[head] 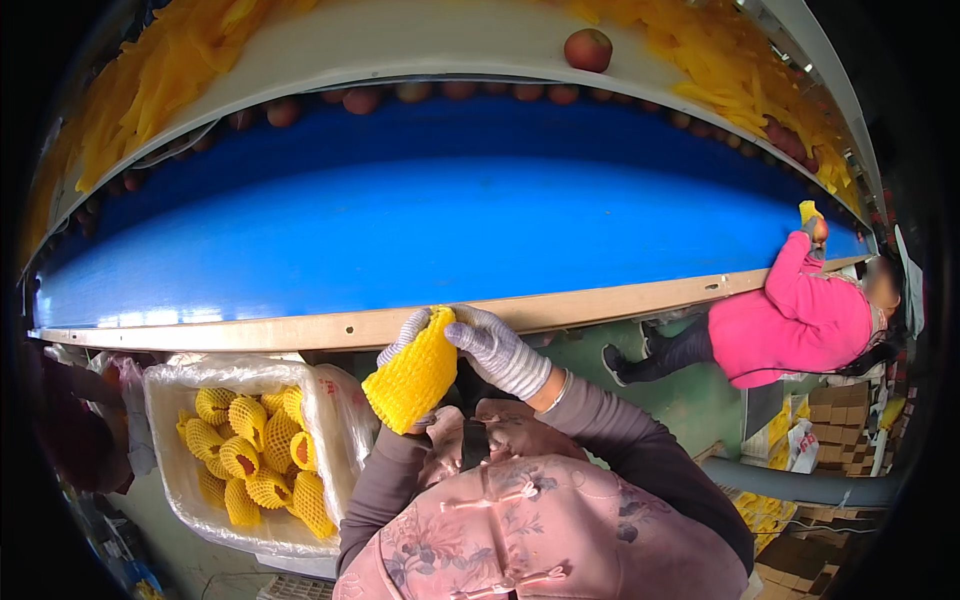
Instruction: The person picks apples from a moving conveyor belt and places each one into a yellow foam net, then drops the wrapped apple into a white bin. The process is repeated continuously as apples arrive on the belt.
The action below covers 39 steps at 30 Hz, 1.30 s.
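A yellow foam net sleeve [412,379] is held tilted in front of my chest, just over the near edge of the blue conveyor belt [450,217]. My left hand [403,337], in a striped knit glove, wraps it from behind, so most of that hand is hidden. At the sleeve's upper end, the thumb and fingers of my gloved right hand [499,351] grip its rim. Whether an apple is inside the sleeve cannot be seen. To the left, a plastic-lined box [169,450] holds several sleeved apples [259,450].
A beige rail [600,307] borders the belt on my side. Many apples [362,100] line its far side. Above, a pale shelf [420,37] carries one apple [588,50] and heaps of yellow foam sleeves [180,67]. At right, a person in pink [787,322] holds an apple and sleeve.
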Tool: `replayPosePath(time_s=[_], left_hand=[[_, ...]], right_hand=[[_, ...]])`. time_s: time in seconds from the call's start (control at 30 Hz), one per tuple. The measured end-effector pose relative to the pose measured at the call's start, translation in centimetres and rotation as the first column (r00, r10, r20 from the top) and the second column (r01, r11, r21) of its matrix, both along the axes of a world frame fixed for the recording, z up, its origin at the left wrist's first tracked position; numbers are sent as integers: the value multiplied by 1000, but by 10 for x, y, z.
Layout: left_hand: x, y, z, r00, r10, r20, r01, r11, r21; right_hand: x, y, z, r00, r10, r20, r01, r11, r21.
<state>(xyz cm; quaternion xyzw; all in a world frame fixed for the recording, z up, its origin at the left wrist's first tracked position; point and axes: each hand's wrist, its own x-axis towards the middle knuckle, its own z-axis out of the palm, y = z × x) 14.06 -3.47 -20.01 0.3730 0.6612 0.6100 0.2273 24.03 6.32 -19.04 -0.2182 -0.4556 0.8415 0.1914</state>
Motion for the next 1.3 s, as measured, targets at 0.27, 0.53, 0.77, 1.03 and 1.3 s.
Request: replayPosePath(time_s=[0.27, 0.53, 0.77, 1.03, 1.3], left_hand=[[-11, 4, 17, 678, -67, 732, -200, 941, 272], [-9, 18, 37, 322, -485, 813, 131, 874, 469], [-17, 39, 37, 560, -258, 787, 246, 959, 139], [-27, 49, 30, 348, -87, 933, -280, 941, 192], [-20, 43, 22, 388, -53, 920, -210, 967, 144]], right_hand=[[-28, 11, 23, 973, -209, -103, 202, 977, -68], [-28, 50, 29, 977, 212, 0, -210, 967, -144], [-61, 120, 84, 941, 119, 316, -313, 664, 679], [-47, 38, 122, 579, 815, 18, -160, 91, 983], [-18, 68, 143, 507, 861, -37, -213, 167, 963]])
